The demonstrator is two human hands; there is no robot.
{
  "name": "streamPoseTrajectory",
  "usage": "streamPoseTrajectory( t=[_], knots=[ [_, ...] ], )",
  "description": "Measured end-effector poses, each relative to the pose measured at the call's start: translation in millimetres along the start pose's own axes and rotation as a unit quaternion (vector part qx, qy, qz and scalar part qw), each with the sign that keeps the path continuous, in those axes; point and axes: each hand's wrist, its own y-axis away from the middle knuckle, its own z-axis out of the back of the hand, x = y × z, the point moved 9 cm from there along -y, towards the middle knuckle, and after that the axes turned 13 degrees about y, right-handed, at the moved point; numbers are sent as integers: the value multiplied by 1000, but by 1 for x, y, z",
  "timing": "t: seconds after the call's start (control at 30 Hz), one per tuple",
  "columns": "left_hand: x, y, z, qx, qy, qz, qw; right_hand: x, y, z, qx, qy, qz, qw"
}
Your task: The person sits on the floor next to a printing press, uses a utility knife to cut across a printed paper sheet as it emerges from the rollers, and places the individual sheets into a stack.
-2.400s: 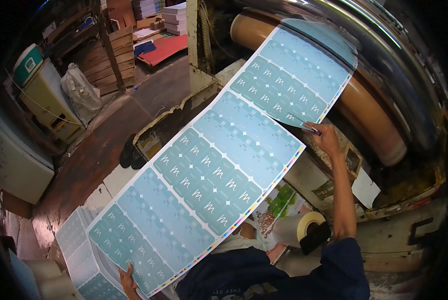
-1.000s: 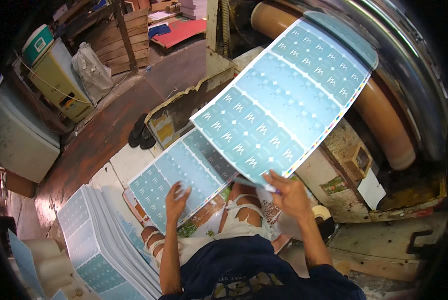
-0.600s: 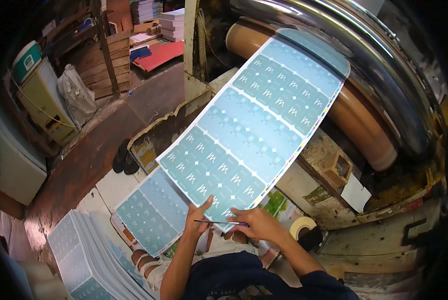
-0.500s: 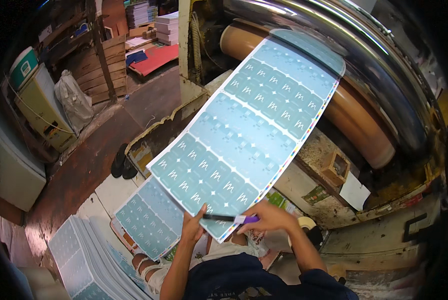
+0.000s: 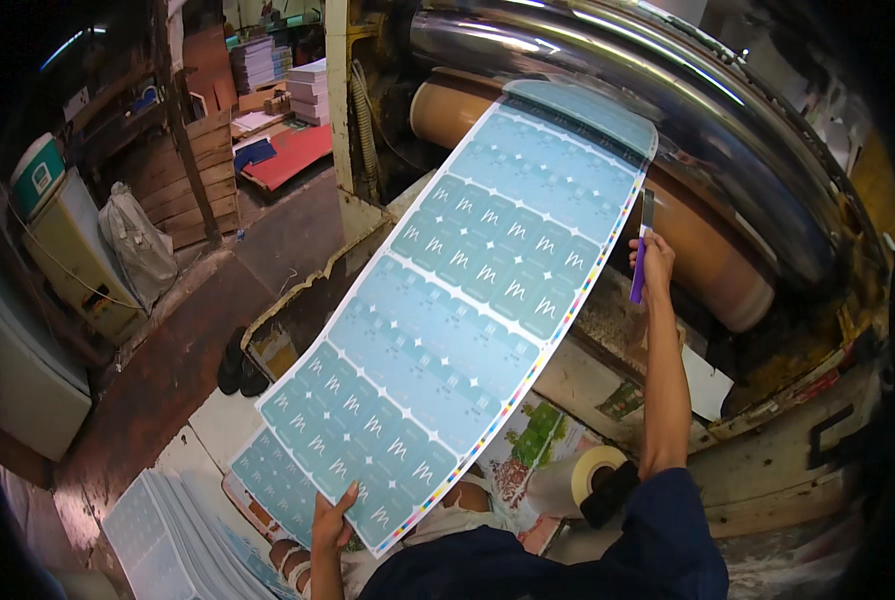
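A long printed sheet (image 5: 438,320) in pale blue and teal slopes down from the shiny metal roller (image 5: 568,65) toward me. My left hand (image 5: 330,522) pinches its lower edge, thumb on top and fingers mostly hidden underneath. On the far right, my right hand (image 5: 658,265) grips a knife (image 5: 639,270) by its purple handle. The blade points up beside the sheet's right edge, close to the brown roller (image 5: 723,265). Whether the blade touches the sheet I cannot tell. Under the lower end lies a similar printed sheet (image 5: 268,480), partly covered.
A tall stack of printed sheets (image 5: 153,535) stands at the lower left. A roll of tape or film (image 5: 596,475) lies near my right side, by a picture-printed sheet (image 5: 543,440). Dark sandals (image 5: 240,370) rest on the floor at left. The machine's frame (image 5: 313,270) edges the work area.
My right hand has carried the knife up and away, from the sheet's lower end to beside the rollers. My left hand has drawn the sheet's end down and left.
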Motion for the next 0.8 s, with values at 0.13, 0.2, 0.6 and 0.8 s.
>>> streamPoseTrajectory(
  t=[0.13,0.2,0.6,0.8],
  knots=[
    [-3,6,16,-18,-9,21,1000,8,-51,-4,9,17,44,999],
    [-7,10,24,-18,5,6,1000,11,-62,-4,16,22,54,998],
    [-9,70,175,-67,-32,23,997,-30,73,-46,61,72,61,994],
    [-12,88,189,-129,-69,6,989,26,95,-17,-185,238,217,928]
  ],
)
